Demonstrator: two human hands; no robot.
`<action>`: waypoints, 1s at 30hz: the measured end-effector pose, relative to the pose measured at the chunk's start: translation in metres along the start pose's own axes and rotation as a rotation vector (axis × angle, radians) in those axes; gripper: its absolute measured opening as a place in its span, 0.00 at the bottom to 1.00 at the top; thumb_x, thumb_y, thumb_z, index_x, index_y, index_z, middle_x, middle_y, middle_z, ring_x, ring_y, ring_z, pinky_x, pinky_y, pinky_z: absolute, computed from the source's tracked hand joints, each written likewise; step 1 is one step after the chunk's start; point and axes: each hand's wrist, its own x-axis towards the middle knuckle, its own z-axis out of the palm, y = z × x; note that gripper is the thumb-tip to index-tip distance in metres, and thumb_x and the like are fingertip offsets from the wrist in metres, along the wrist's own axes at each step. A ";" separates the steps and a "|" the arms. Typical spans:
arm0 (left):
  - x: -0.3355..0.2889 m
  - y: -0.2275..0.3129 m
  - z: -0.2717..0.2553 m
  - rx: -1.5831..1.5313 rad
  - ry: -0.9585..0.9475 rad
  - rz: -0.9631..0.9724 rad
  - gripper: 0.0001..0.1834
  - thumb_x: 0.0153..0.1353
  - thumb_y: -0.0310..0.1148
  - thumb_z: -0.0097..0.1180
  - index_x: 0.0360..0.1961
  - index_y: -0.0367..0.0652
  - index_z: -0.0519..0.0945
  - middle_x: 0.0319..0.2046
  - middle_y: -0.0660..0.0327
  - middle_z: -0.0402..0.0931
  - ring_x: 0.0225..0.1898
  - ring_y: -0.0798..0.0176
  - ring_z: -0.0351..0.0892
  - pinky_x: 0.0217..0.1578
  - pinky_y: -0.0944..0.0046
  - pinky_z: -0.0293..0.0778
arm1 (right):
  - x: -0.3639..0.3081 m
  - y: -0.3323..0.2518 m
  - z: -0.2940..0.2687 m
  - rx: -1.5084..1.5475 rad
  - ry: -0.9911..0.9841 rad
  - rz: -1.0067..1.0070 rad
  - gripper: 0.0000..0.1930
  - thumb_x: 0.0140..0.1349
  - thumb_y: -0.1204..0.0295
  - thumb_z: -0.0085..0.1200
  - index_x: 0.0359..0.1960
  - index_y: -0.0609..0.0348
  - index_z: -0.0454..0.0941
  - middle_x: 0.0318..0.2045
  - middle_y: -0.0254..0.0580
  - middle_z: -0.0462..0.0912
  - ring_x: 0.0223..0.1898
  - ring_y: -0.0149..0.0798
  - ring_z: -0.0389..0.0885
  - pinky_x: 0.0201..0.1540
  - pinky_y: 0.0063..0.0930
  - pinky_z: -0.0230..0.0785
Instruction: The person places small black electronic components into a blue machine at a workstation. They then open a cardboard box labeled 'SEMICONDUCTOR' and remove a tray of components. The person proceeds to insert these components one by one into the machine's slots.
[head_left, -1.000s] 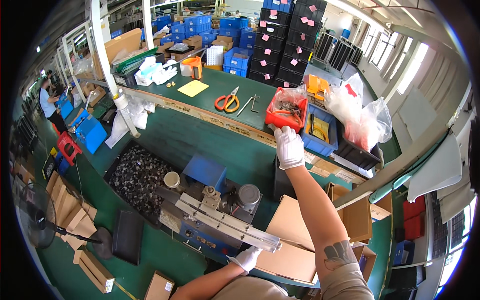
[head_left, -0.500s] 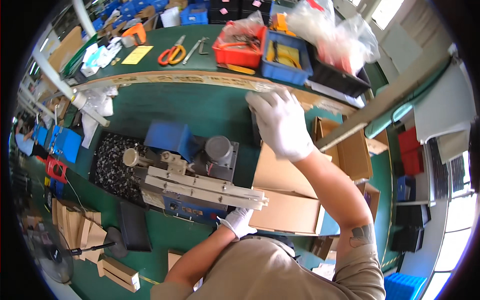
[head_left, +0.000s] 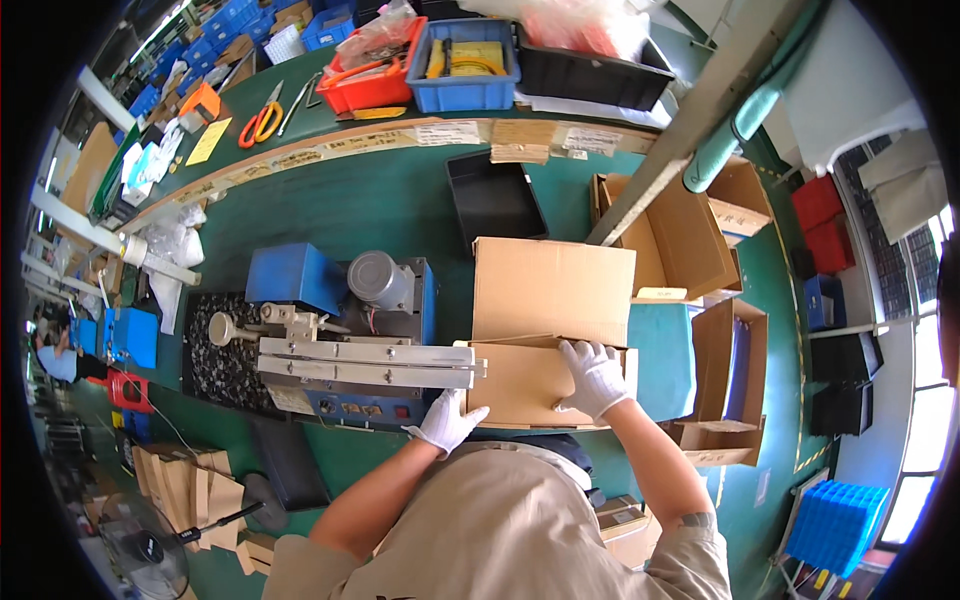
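Observation:
A cardboard box (head_left: 515, 385) lies at the front of the green workbench, its lid flap (head_left: 553, 290) standing open toward the back. My white-gloved right hand (head_left: 594, 380) rests on the right part of the box, fingers spread and thumb apart. At the box's front left corner is my gloved left hand (head_left: 447, 421), its thumb stretched out toward the box and nothing visible in it. Just left of the box stands a blue and grey machine (head_left: 360, 408) with a long metal rail (head_left: 365, 364), whose right end reaches the box's left edge.
Small dark parts fill a black tray (head_left: 215, 345) left of the machine. A black bin (head_left: 495, 200) sits behind the box. More open cartons (head_left: 680, 240) and a slanting post (head_left: 690, 130) are at right. The back shelf holds red and blue bins (head_left: 465, 95) and scissors (head_left: 262, 122).
My right hand has come down from above the back of the bench onto the box. My left hand has moved from under the rail's end to the box's corner. The view has shifted.

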 end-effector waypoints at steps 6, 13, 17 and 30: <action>-0.007 -0.030 0.008 -0.038 -0.022 -0.150 0.16 0.65 0.30 0.55 0.53 0.37 0.75 0.45 0.39 0.78 0.49 0.35 0.77 0.46 0.47 0.74 | -0.019 0.008 0.018 0.006 0.075 -0.116 0.56 0.40 0.44 0.74 0.70 0.56 0.61 0.64 0.54 0.67 0.68 0.56 0.62 0.67 0.54 0.56; -0.005 -0.019 0.003 0.077 -0.093 -0.153 0.31 0.60 0.36 0.62 0.59 0.27 0.69 0.48 0.34 0.78 0.51 0.36 0.80 0.51 0.48 0.76 | -0.039 -0.005 0.015 0.010 0.113 -0.201 0.48 0.45 0.56 0.71 0.69 0.56 0.64 0.69 0.53 0.62 0.72 0.56 0.58 0.71 0.55 0.52; -0.003 -0.011 -0.002 -0.019 -0.292 -0.210 0.46 0.59 0.37 0.65 0.71 0.29 0.53 0.70 0.41 0.58 0.71 0.48 0.60 0.69 0.56 0.60 | -0.033 -0.016 0.022 0.008 0.127 -0.278 0.42 0.46 0.62 0.67 0.66 0.57 0.68 0.68 0.52 0.64 0.71 0.52 0.59 0.71 0.54 0.53; -0.004 -0.009 -0.015 -0.208 -0.296 -0.313 0.44 0.61 0.28 0.62 0.72 0.26 0.53 0.71 0.41 0.58 0.74 0.51 0.54 0.73 0.59 0.48 | -0.081 0.030 0.038 -0.139 0.334 0.111 0.24 0.56 0.74 0.52 0.57 0.59 0.75 0.61 0.44 0.74 0.65 0.46 0.69 0.67 0.50 0.58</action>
